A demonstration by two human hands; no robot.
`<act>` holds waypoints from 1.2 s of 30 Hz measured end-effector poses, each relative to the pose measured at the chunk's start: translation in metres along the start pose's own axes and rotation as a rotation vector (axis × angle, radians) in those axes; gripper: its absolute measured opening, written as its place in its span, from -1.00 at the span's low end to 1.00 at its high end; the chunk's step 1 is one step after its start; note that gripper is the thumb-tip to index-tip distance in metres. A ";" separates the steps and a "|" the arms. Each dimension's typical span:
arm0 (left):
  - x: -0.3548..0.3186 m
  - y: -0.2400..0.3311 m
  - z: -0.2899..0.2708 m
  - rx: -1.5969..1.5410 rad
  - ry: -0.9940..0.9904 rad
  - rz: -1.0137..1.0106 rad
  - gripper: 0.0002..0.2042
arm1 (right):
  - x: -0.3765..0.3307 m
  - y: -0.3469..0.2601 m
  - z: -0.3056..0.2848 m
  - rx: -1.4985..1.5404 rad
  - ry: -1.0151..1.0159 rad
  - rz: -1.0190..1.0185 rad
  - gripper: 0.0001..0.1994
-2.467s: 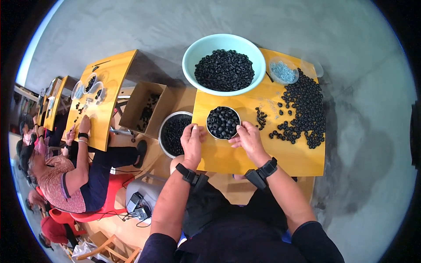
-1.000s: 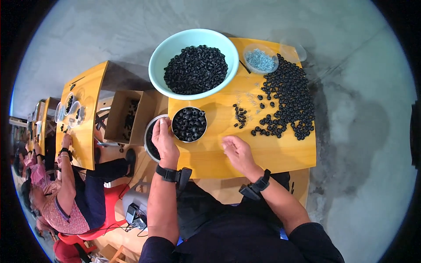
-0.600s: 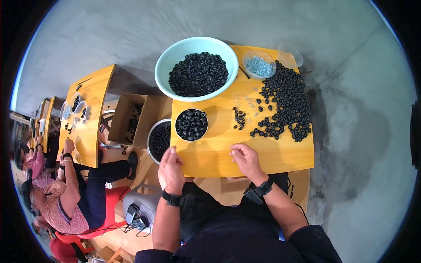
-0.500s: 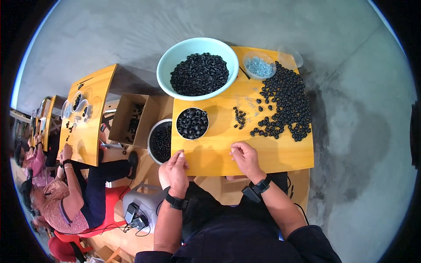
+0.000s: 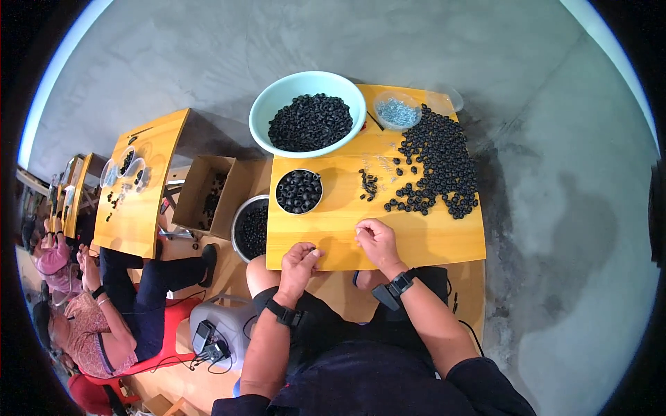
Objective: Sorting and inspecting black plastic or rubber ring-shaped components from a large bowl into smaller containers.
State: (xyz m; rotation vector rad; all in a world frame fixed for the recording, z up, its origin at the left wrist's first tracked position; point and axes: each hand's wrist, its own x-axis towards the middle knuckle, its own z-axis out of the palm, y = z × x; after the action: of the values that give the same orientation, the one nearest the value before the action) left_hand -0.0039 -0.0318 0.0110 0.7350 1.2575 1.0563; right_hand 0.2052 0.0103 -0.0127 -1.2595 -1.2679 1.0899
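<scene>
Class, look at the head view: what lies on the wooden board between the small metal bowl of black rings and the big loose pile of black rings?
In the head view, between the small metal bowl and the loose pile lies a small cluster of black rings; otherwise bare board.

Small round metal bowl (image 5: pixel 299 192), filled with black ring-shaped parts, upright on yellow board at 12 o'clock from left hand (image 5: pixel 298 262). Loose heap of black rings (image 5: pixel 438 166) spread flat at 1 o'clock from right hand (image 5: pixel 375 240), well apart.
</scene>
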 end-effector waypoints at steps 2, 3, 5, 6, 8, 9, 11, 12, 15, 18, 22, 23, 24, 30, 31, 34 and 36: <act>0.010 0.003 -0.004 -0.018 0.004 -0.014 -0.90 | 0.000 -0.002 0.001 0.071 -0.015 0.043 -0.95; 0.012 0.004 -0.006 -0.018 0.006 -0.011 -0.90 | -0.001 -0.004 0.002 0.072 -0.017 0.041 -0.95; 0.013 0.007 -0.006 -0.033 0.008 -0.041 -0.90 | -0.001 -0.006 0.001 0.053 -0.037 0.035 -0.94; 0.014 0.004 -0.006 -0.034 0.004 -0.039 -0.90 | -0.001 -0.005 0.000 0.051 -0.035 0.032 -0.94; 0.016 0.000 -0.004 0.051 0.008 0.017 -0.88 | -0.001 -0.004 0.000 0.071 -0.028 0.014 -0.93; 0.016 -0.001 -0.004 0.050 0.004 0.018 -0.88 | 0.000 -0.002 -0.001 0.069 -0.026 0.012 -0.93; 0.017 0.000 -0.003 0.065 0.053 0.030 -0.86 | 0.001 -0.001 -0.003 0.060 -0.078 -0.013 -0.93; 0.016 0.001 -0.003 0.063 0.051 0.029 -0.86 | 0.001 -0.001 -0.005 0.057 -0.076 -0.013 -0.93; 0.016 0.003 -0.004 0.154 0.052 0.009 -0.86 | 0.011 -0.008 -0.008 0.143 -0.102 0.101 -0.91; 0.015 0.002 -0.004 0.112 0.060 -0.013 -0.84 | 0.037 -0.030 -0.036 -0.323 -0.067 -0.184 -0.90; 0.017 0.005 -0.003 0.079 0.044 -0.052 -0.81 | 0.075 -0.052 -0.063 -0.621 -0.051 -0.290 -0.88; 0.018 0.005 -0.004 0.091 0.046 -0.060 -0.81 | 0.082 -0.052 -0.066 -0.733 -0.089 -0.256 -0.88; 0.019 0.004 -0.005 0.087 0.051 -0.061 -0.81 | 0.085 -0.051 -0.068 -0.767 -0.119 -0.179 -0.88; 0.021 0.000 -0.007 0.102 0.033 -0.049 -0.81 | 0.110 -0.041 -0.088 -1.053 -0.108 -0.258 -0.80; 0.021 0.000 -0.006 0.068 0.035 -0.071 -0.81 | 0.113 -0.039 -0.095 -1.058 -0.109 -0.254 -0.80; 0.019 0.002 -0.009 0.062 0.051 -0.081 -0.83 | 0.118 -0.046 -0.096 -1.041 -0.220 -0.254 -0.78; 0.019 0.002 -0.007 0.087 0.051 -0.062 -0.84 | 0.121 -0.045 -0.097 -1.046 -0.265 -0.301 -0.79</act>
State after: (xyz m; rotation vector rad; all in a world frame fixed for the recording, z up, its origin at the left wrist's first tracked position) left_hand -0.0120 -0.0138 0.0043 0.7343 1.3686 0.9798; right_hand 0.3029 0.1242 0.0475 -1.5912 -2.2951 0.3294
